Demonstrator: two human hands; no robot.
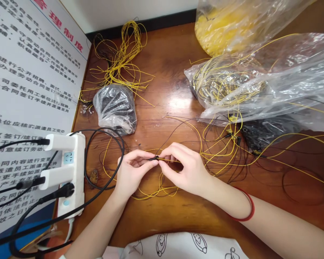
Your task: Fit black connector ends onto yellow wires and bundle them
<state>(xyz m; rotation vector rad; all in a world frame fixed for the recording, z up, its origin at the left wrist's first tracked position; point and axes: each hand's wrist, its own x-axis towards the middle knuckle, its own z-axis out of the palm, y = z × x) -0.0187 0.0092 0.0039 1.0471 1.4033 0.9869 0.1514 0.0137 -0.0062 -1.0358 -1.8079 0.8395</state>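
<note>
Pinching small black connector (pixel 153 158) in left grip (pixel 132 172), pinching yellow wire (pixel 172 160) in right grip (pixel 185 167), just beside connector, above table (pixel 167 54). Loose wire tangle (pixel 221 154) lying right of grip: hard tug risking snag, connector possibly slipping out.

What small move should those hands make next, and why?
Probably the right hand should slide a little along the yellow wire, drawing it straight. It and the left hand pinch the small black piece at the wire's end, and the loose loops of yellow and black wire beneath them could snag any slack.
</note>
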